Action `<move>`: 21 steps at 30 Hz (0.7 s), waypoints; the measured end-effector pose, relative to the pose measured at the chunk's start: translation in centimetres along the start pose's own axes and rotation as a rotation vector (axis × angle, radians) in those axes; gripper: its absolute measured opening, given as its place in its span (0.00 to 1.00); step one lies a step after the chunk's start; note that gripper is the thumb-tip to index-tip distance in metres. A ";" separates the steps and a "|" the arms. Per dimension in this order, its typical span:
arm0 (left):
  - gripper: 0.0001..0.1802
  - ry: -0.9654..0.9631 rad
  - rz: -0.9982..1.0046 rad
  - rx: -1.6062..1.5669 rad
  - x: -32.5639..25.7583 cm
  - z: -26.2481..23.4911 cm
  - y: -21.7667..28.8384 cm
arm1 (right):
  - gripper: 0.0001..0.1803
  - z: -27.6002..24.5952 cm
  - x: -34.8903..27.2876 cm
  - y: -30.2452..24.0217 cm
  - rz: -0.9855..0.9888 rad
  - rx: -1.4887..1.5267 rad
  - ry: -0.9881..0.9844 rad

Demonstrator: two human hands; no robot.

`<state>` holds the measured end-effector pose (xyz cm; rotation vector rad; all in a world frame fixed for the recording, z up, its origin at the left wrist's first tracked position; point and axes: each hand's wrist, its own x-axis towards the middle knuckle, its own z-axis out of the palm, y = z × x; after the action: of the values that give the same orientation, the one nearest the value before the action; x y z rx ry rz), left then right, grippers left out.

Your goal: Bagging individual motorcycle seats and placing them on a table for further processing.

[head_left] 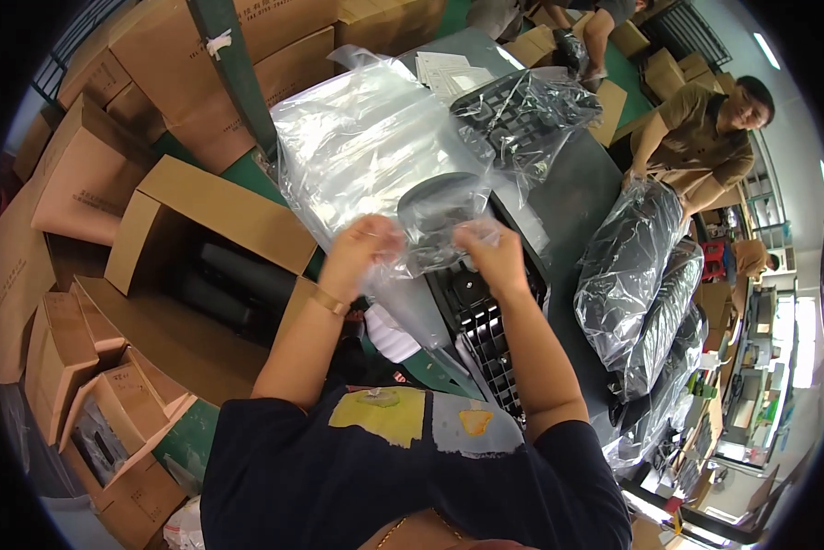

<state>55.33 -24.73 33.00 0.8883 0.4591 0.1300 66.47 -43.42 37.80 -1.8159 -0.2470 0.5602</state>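
Note:
Both my hands pinch the edge of a clear plastic bag (421, 261), stretched between them over the table. My left hand (368, 246) is at its left side, smeared a little by motion. Gripping the right side is my right hand (494, 255), fingers closed. Just beyond the bag's edge shows a dark rounded panel (441, 194); whether it sits inside the bag I cannot tell. Below my right hand lies a long black plastic part with a grid (485, 321), running toward me. A stack of clear plastic bags (357, 137) is spread beyond my left hand.
An open cardboard box (219, 215) with black parts inside stands at the left. Another bagged black grid part (527, 115) and paper sheets (450, 75) are farther back. At the right, several bagged black parts (627, 261) lie beside a co-worker (705, 128) handling one.

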 end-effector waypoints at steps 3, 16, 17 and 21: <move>0.02 0.109 -0.076 -0.692 0.6 -5.1 1.6 | 0.08 -2.2 1.2 0.3 0.078 0.156 0.005; 0.10 -0.109 -0.067 -0.741 5.9 -13.0 4.2 | 0.07 0.1 8.4 -15.6 -0.887 -0.557 -0.214; 0.13 -0.237 -0.125 -1.055 5.9 -11.4 6.6 | 0.09 0.2 8.5 -16.1 -1.442 -1.026 -0.178; 0.18 -0.120 0.215 -0.692 5.9 -4.1 6.7 | 0.08 -2.9 14.1 -9.3 -1.116 -1.021 0.074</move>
<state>59.34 -15.78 33.95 0.2579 0.1780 0.4031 81.15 -36.75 43.71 -2.2127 -1.5811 -0.5414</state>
